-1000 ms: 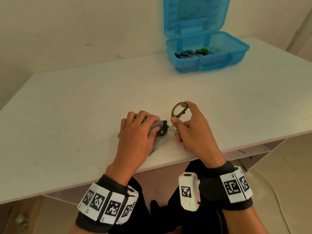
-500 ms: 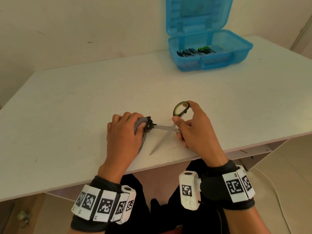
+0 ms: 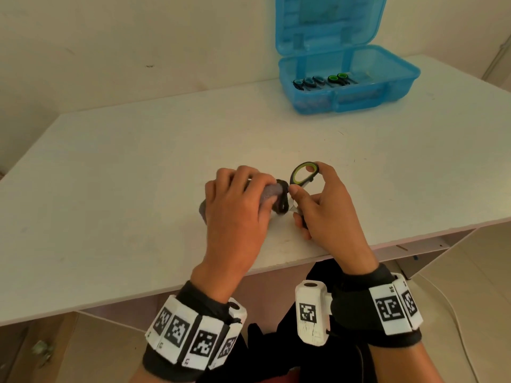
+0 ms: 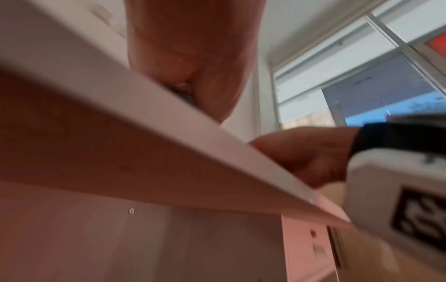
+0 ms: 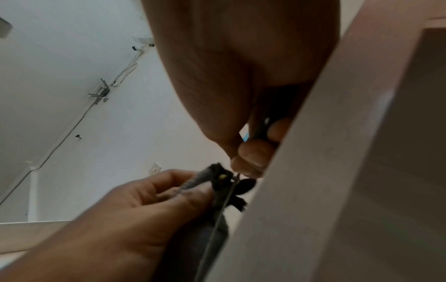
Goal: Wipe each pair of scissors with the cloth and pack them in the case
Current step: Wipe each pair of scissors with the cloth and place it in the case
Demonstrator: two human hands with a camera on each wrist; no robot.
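Both hands work close together above the near edge of the table point(image 3: 138, 167), knuckles up, almost touching. The left hand point(image 3: 235, 205) curls its fingers round a grey cloth point(image 3: 272, 189) bunched in its palm. The right hand point(image 3: 323, 208) holds a pair of scissors point(image 3: 302, 175), thumb pressed against one side and forefinger arched over the green-lined handle loop, the other fingers folded beneath. Both forearms reach in from the near edge, each wrist wrapped in a black band carrying white marker blocks.

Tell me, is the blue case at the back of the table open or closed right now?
Open. The blue case has its lid raised upright, and scissor handles show inside its tray.
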